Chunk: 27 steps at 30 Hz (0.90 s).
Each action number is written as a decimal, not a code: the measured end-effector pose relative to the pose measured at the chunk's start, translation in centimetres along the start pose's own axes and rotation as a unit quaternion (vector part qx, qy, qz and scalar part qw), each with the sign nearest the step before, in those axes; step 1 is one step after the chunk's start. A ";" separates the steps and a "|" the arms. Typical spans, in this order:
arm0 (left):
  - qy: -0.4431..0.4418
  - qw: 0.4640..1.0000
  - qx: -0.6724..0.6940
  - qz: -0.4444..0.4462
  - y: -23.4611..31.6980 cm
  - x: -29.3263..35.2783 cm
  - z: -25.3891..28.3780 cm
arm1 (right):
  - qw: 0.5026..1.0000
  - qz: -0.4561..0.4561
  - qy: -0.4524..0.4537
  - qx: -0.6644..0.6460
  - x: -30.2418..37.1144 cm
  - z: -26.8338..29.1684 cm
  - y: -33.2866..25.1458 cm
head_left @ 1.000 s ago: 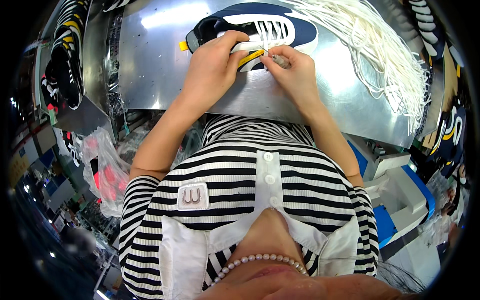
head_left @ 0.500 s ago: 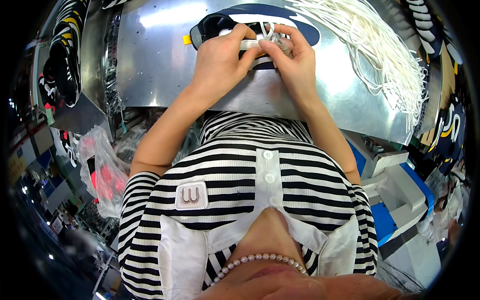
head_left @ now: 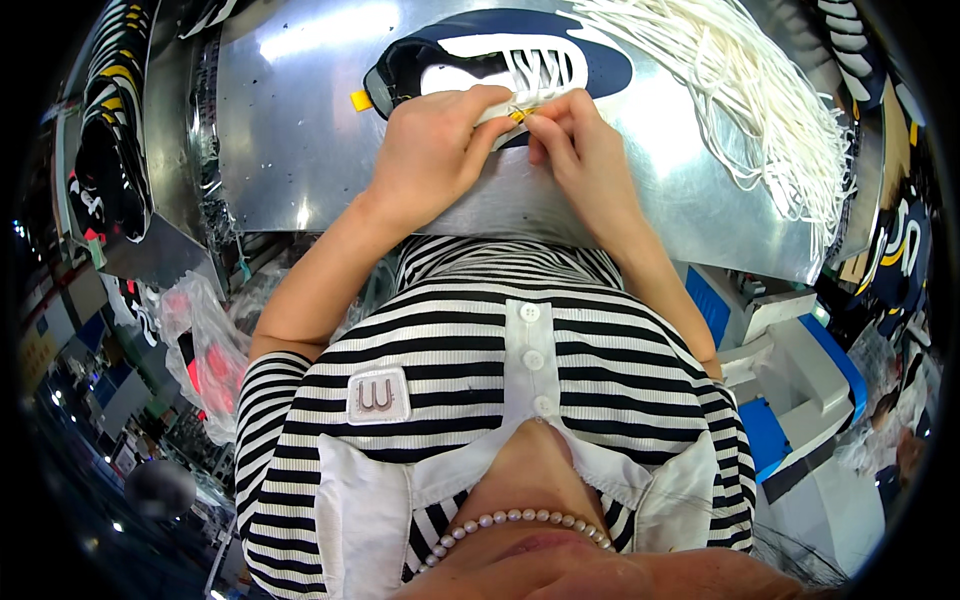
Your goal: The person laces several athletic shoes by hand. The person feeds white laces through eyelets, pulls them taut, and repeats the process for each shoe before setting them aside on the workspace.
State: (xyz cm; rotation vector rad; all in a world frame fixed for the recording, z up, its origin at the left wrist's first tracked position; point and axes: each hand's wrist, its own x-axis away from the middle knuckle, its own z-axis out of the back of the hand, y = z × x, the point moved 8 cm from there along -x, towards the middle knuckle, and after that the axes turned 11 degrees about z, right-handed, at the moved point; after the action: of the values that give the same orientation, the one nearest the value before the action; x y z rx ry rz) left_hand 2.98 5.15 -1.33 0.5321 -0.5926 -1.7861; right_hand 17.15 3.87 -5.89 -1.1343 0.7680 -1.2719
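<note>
A navy and white sneaker upper point(head_left: 608, 68) lies on its side on the metal table, toe to the right, with a yellow tab point(head_left: 361, 100) at its heel. White shoelace point(head_left: 541, 70) crosses its opening in several rows. My left hand point(head_left: 430, 150) is closed on the upper's near edge, thumb and forefinger pinching beside the eyelets. Just right of it, my right hand point(head_left: 583, 150) pinches at the same edge, by a small yellow patch point(head_left: 521, 115). White lace runs to its fingertips, which hide the lace end.
A heap of loose white laces point(head_left: 740, 110) covers the table's right side. Striped shoe parts point(head_left: 118, 130) stand in a row at the left, others point(head_left: 900, 250) at the far right. Below the table are a plastic bag point(head_left: 205, 350) and a grey and blue box point(head_left: 790, 380).
The raised lace loop is gone from between my hands, and the lace rows now lie flat and uncovered. Both hands have come down to the upper's near edge. The upper has shifted slightly left.
</note>
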 end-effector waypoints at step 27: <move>0.153 0.985 -0.017 -0.079 0.2 6.2 4.1 | 0.972 0.140 0.159 -0.102 -2.7 5.1 1.7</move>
State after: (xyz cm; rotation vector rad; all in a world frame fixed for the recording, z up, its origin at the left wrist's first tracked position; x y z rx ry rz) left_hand -1.12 -0.31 1.63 0.8311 -0.3133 -1.8110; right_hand 21.94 7.52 -6.34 -0.9507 1.2767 -1.1643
